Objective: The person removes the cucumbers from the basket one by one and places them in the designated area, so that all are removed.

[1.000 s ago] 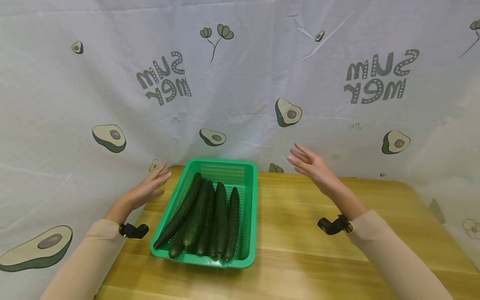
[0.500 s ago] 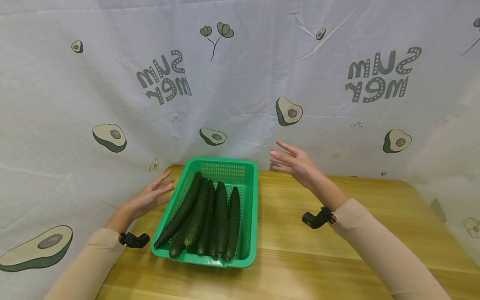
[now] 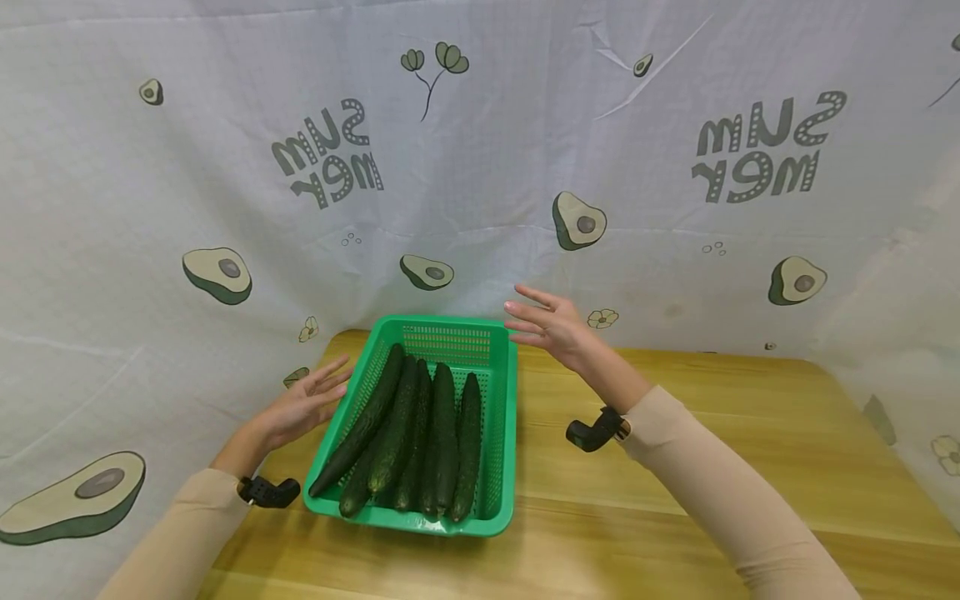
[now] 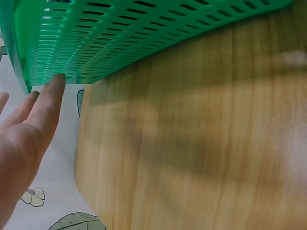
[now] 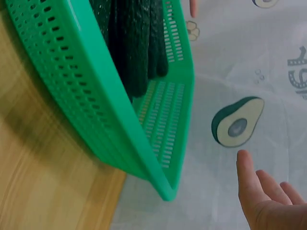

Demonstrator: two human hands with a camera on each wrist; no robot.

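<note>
The green, slotted plastic basket (image 3: pixel 512 417) sits low centre in the frame, between the hands. The left hand (image 3: pixel 306 404), fingers extended, is just beside its left rim; contact is unclear. The right hand (image 3: pixel 558 329), fingers spread, hovers near its upper right corner. Long, bumpy cucumbers (image 3: pixel 446 433) lie inside. The counter (image 3: pixel 562 533) is wood-grained.

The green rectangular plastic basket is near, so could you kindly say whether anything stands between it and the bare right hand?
Nothing visible does: the right wrist view shows only a gap between the bare right hand and the green plastic basket.
</note>
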